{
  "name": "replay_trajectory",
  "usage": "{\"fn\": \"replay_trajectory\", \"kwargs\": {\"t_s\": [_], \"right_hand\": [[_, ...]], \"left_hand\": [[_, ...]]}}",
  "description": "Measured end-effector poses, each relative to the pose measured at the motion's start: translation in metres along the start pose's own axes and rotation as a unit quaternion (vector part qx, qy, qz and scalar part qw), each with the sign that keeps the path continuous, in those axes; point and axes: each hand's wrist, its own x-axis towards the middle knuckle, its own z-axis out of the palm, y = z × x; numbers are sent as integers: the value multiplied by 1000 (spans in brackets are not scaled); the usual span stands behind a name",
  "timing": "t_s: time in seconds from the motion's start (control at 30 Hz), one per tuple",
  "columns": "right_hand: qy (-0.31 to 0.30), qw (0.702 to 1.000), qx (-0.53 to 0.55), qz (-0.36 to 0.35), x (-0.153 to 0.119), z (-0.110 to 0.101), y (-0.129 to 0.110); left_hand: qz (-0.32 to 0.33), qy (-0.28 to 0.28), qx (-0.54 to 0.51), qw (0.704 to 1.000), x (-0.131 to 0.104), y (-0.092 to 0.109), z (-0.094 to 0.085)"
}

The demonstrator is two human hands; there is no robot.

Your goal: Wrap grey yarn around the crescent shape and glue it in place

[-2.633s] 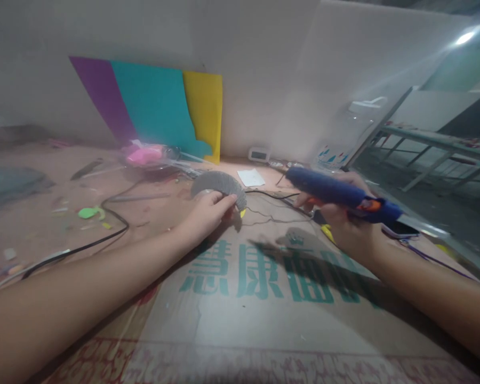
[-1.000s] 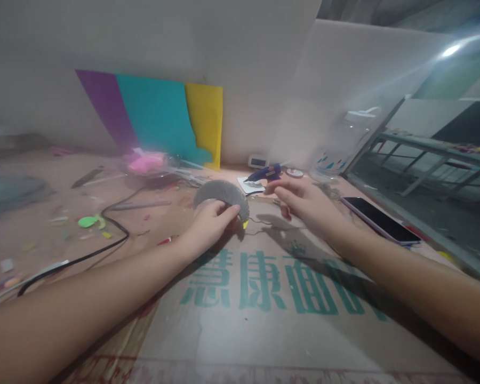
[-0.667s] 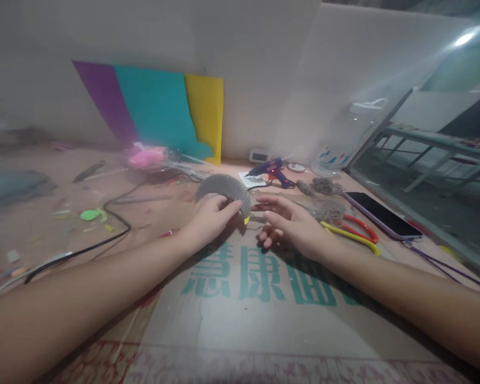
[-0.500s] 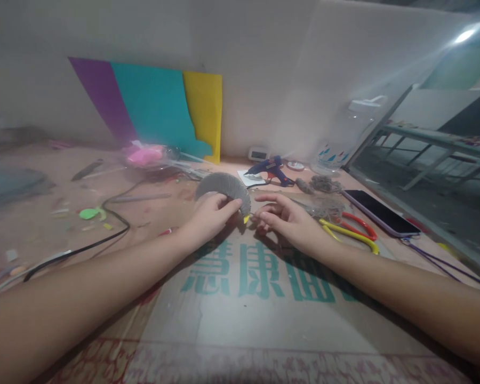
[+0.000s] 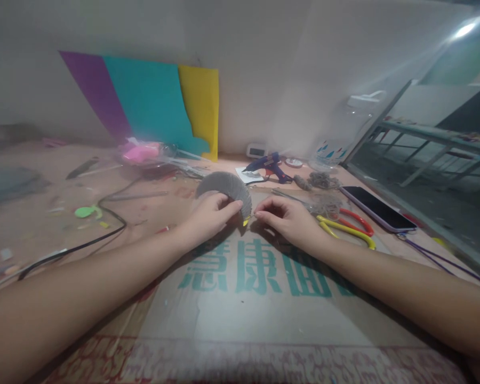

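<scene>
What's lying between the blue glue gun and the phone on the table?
In the head view, grey, stringy clumps lie between the glue gun and the phone.

One head-worn camera is facing forward and down over the printed cardboard [image 5: 240, 325] at close range. The left hand [image 5: 214, 216] and right hand [image 5: 290, 221] are falling mid-frame; the pale wall [image 5: 264, 96] is closing off the back; a further table [image 5: 438, 135] is showing at far right.
</scene>
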Motion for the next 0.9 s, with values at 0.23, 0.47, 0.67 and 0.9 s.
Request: {"fn": "replay_trajectory", "kwargs": {"t_s": [0.23, 0.47, 0.67, 0.9], "right_hand": [[-3, 1000, 8, -2, 0, 1, -2], [-16, 1000, 8, 4, -1, 1, -3], [-22, 1000, -10, -12, 0, 1, -1], [-14, 990, -64, -122, 2, -3, 1]], "left_hand": [[26, -11, 17, 999, 0, -1, 1], [16, -29, 15, 999, 1, 3, -3], [6, -35, -4, 999, -1, 4, -3], [10, -31, -10, 999, 0, 3, -2]]}}
